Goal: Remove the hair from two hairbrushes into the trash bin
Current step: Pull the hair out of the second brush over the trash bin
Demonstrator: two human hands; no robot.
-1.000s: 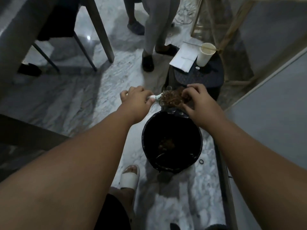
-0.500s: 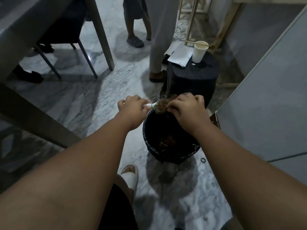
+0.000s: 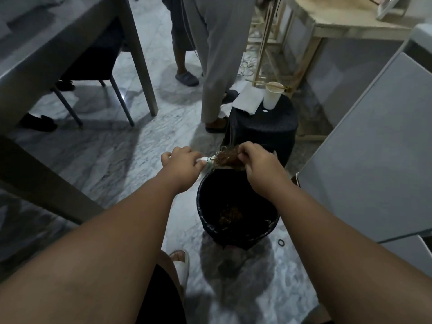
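Observation:
A white-handled hairbrush (image 3: pixel 208 162) is held over the far rim of the black trash bin (image 3: pixel 205 220). My left hand (image 3: pixel 183 163) is shut around its handle. A brown clump of hair (image 3: pixel 228 157) covers the bristles, and my right hand (image 3: pixel 258 163) pinches that clump from the right. More brown hair (image 3: pixel 230 213) lies at the bottom of the bin. A second hairbrush is not in view.
A dark stool (image 3: pixel 264 129) behind the bin carries a paper cup (image 3: pixel 272 94) and a white paper (image 3: pixel 247 100). Two people's legs (image 3: pixel 215 66) stand beyond it. Grey table (image 3: pixel 46 50) at left, white cabinet (image 3: pixel 374 148) at right, hair tie (image 3: pixel 281 242) on the marble floor.
My head has tilted up, so more of the room shows. Both hands stay on the brush above the bin; my right hand's fingers have shifted on the hair clump.

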